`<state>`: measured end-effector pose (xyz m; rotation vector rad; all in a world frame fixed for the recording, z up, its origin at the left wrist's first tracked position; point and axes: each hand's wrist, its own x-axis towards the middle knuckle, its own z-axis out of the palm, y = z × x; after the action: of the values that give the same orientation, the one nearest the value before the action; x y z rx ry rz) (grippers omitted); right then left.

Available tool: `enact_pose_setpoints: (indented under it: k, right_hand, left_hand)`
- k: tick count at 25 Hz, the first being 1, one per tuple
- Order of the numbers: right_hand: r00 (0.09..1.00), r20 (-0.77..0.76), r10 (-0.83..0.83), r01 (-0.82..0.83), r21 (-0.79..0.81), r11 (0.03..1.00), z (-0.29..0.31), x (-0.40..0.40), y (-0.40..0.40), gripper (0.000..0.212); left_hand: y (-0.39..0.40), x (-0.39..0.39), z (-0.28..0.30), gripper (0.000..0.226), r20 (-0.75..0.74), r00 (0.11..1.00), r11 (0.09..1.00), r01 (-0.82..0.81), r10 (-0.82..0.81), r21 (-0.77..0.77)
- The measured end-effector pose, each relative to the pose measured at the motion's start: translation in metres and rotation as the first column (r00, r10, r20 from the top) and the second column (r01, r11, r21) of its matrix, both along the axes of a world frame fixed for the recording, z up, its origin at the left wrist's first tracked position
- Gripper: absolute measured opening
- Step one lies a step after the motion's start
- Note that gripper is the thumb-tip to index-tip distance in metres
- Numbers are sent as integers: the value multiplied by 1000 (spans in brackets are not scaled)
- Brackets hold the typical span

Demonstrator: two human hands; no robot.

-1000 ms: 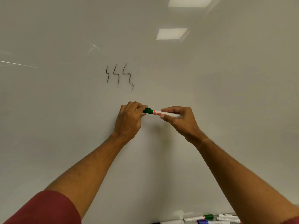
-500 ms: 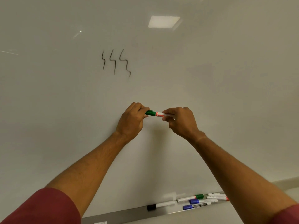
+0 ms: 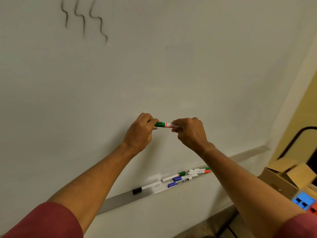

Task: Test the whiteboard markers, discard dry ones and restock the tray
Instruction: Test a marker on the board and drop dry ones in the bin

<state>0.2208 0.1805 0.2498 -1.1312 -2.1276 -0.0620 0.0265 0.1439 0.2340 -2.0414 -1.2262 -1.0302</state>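
Two bare forearms show, each ending in a bare hand. Short dark red sleeves cover the upper arms: left sleeve (image 3: 42, 220) at lower left, right sleeve (image 3: 298, 227) at lower right.

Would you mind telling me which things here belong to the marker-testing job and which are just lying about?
Part of the job:
green marker, held at its cap end by the left hand and at its barrel by the right hand
spare markers on the tray
whiteboard with test squiggles

Lying about:
cardboard box
blue and red blocks
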Motion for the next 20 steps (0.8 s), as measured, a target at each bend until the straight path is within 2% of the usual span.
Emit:
enact_pose_setpoints:
  k: [7,12,16,20]
  right_hand:
    - [993,91,-71,82,-116,990,-31,69,-5,24]
    - [998,-7,-61,56,-303,951,-71,131,-2,27]
    - [995,-18,-100,87,-367,926,-114,193,-3,23]
    - [989,-27,-148,128,-366,922,-156,243,-4,24]
  left_hand:
    - [17,64,-45,31,56,994,986,99,-92,-136]
    - [24,128,-78,34,81,985,952,166,-150,-257]
    - [27,186,-114,55,45,990,918,138,-131,-371]
    - [24,239,-160,82,-36,999,834,5,-30,-551]
